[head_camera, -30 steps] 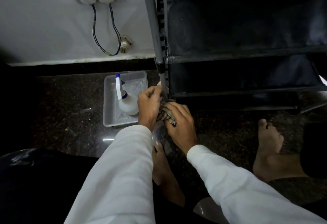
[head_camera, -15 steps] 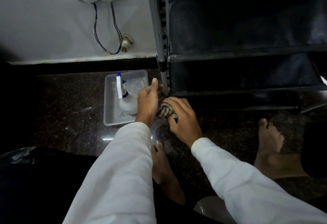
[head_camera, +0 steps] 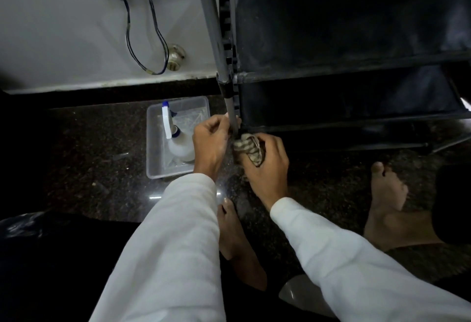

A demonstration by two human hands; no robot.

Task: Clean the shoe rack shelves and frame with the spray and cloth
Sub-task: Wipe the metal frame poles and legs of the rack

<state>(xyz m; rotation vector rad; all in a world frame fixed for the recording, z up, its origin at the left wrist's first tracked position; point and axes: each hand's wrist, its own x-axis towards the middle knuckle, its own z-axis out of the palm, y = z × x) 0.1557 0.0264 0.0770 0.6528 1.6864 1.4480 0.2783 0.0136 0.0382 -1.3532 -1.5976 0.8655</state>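
The shoe rack [head_camera: 344, 74] has dark fabric shelves and a grey metal front post [head_camera: 213, 28] at its left corner. My left hand [head_camera: 210, 142] is curled around the bottom of that post. My right hand [head_camera: 267, 166] grips a striped cloth [head_camera: 248, 148] bunched against the post's foot, just right of my left hand. A white spray bottle [head_camera: 178, 143] with a blue-tipped trigger stands in a clear plastic tray [head_camera: 153, 143] on the floor, left of my hands.
The floor [head_camera: 89, 156] is dark speckled stone. The wall [head_camera: 63, 28] behind holds white plugs with dangling cables [head_camera: 142, 41]. My bare feet rest on the floor: one [head_camera: 237, 242] beneath my arms, one [head_camera: 390, 202] to the right.
My left hand briefly opened along the post, then closed around it again. My right hand kept rubbing the cloth at the post's base, shifting slightly.
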